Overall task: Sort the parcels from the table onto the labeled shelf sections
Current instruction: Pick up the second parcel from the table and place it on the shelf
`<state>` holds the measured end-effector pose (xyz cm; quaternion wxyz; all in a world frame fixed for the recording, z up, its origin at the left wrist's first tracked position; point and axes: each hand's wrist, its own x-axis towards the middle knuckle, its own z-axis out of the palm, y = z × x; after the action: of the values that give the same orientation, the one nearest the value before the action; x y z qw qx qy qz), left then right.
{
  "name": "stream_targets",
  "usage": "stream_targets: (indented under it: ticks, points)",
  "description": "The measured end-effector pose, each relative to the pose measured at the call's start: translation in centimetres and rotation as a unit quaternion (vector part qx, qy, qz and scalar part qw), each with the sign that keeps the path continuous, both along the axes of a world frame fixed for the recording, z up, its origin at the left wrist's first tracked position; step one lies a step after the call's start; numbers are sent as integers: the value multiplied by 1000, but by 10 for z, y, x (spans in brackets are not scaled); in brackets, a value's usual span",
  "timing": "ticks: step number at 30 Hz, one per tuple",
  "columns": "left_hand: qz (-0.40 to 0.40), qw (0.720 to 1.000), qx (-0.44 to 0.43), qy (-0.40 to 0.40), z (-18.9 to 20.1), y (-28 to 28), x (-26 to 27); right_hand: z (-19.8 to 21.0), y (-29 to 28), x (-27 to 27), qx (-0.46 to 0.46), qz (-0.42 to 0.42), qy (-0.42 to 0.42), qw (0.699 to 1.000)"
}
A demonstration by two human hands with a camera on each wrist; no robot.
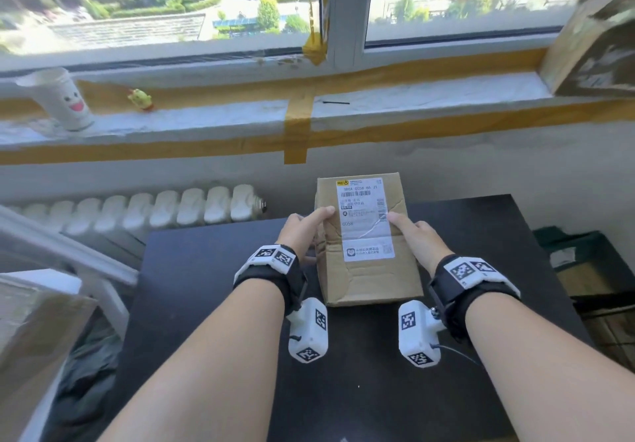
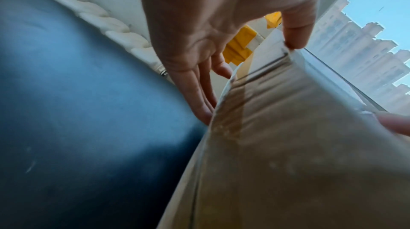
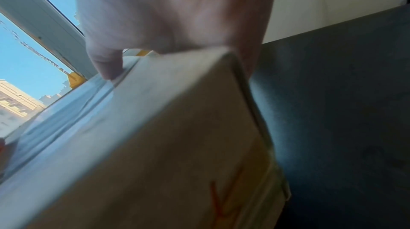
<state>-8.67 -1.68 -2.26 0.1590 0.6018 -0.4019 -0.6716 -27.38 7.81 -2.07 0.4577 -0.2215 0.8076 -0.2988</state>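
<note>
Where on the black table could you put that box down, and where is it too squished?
The black table is bare left of the cardboard box, and bare again on its right, up to the edge. Near the person it also looks free. It is crowded at the box itself: the left hand and right hand hold its sides. The windowsill has room between the small toy and another parcel.

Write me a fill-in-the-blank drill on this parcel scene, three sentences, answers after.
1. The cardboard parcel is held by ____ hands.
2. Its white shipping label faces ____.
3. The table under it is coloured ____.
Answers: both; up; black.
</note>
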Motion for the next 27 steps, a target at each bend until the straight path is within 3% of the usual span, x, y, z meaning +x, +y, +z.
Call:
stream_targets:
  ticks: [11, 27]
  points:
    - [-3, 999, -35, 41, 17, -14, 12, 31, -11, 13, -48, -38, -50, 997]
    - [-23, 994, -91, 56, 4, -23, 34, 23, 1, 47, -82, -99, -59, 990]
